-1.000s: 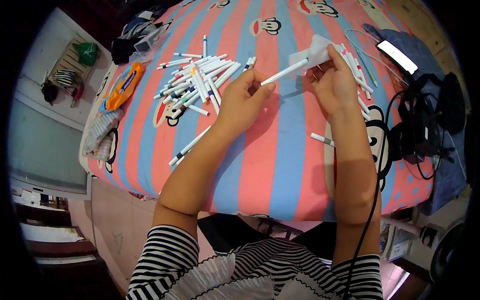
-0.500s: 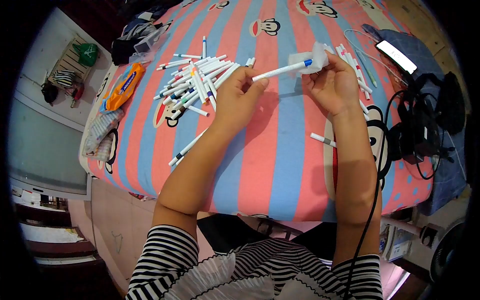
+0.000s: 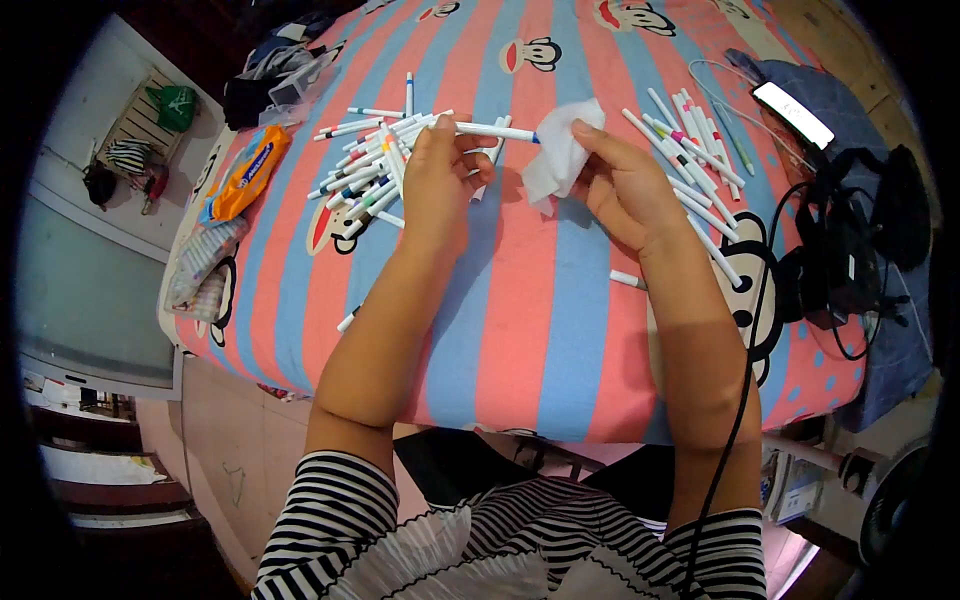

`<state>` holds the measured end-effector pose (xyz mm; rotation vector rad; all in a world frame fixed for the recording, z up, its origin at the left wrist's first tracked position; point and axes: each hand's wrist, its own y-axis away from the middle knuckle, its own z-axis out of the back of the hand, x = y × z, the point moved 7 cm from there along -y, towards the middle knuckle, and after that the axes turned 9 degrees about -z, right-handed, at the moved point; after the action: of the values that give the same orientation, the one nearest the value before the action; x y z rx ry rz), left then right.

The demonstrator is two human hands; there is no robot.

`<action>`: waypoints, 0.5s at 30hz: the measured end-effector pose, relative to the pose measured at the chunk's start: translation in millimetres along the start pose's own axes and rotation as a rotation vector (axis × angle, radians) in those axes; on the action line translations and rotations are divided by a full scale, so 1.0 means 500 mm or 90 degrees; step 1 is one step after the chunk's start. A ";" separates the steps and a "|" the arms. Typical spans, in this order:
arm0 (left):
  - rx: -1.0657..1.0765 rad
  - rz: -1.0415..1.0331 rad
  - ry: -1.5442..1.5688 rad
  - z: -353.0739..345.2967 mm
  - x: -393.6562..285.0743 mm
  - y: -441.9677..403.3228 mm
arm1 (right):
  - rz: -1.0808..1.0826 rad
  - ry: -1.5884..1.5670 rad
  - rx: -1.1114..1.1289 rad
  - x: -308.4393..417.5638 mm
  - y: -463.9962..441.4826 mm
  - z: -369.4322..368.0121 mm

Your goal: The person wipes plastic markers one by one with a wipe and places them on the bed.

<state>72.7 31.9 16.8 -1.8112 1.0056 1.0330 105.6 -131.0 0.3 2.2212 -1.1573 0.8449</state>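
Between finger and thumb, my left hand (image 3: 440,175) holds a white marker pen (image 3: 497,131) with a blue end pointing right. My right hand (image 3: 625,185) pinches a crumpled white wipe (image 3: 565,150), whose edge is right beside or against the pen's blue end; I cannot tell if they touch. Under and left of my left hand lies a heap of white marker pens (image 3: 365,185) with coloured bands. A second group of marker pens (image 3: 705,170) is spread to the right of my right hand. One pen (image 3: 627,280) lies near my right forearm, partly covered by it.
The pens lie on a bed with a pink and blue striped sheet (image 3: 520,350). An orange wipes packet (image 3: 250,175) is on the left. At the right are a lit phone (image 3: 793,114), a white cable, and a black strap and device (image 3: 840,270). A black cord crosses my right arm.
My left hand has moved up and left with the pen, now held nearly level. The right hand has shifted left and down, and the wipe hangs looser, off the pen's shaft.
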 end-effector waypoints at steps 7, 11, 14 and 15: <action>0.092 0.111 0.055 -0.010 0.031 0.004 | 0.002 0.108 0.102 -0.005 0.018 -0.040; 0.057 0.111 0.083 -0.031 0.022 0.019 | -0.019 0.152 0.103 -0.020 0.011 -0.042; 0.059 0.060 0.076 -0.025 0.014 0.013 | 0.051 0.226 0.011 -0.004 0.011 -0.028; 0.074 0.042 0.060 -0.018 0.014 0.005 | 0.065 0.274 -0.017 0.000 0.010 -0.023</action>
<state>75.2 21.4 12.9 -1.7552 1.1664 0.9156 98.0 -126.1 9.0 1.8435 -1.0656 1.2644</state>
